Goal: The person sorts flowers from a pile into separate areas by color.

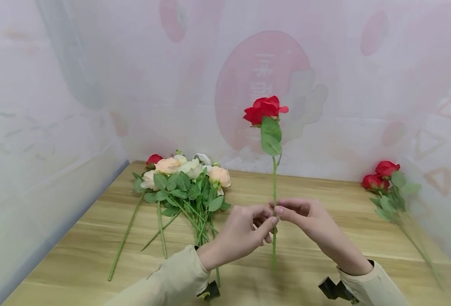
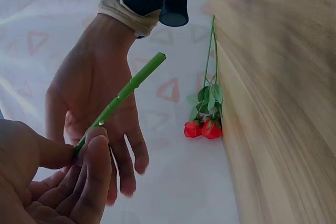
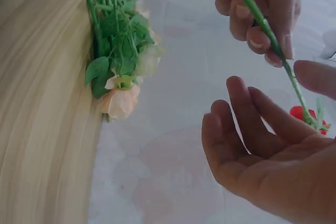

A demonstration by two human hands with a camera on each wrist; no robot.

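Observation:
A red artificial rose [image 1: 265,111] stands upright above the table, its green leaves [image 1: 271,136] just below the bloom. My left hand [image 1: 238,233] pinches the green stem [image 2: 119,98] between thumb and fingers near its lower part. My right hand [image 1: 317,225] is just above the left one, with the stem passing between its thumb and fingers. In the right wrist view, the right hand's fingers [image 3: 257,140] are spread and loosely bent, and the thumb is close against the stem; whether it touches is hard to tell.
A pile of peach and white flowers [image 1: 191,170] with one red rose lies on the left of the wooden table [image 1: 305,187], stems toward me. Two red roses [image 1: 382,175] lie at the right edge. A printed white curtain [image 1: 153,85] hangs around the table.

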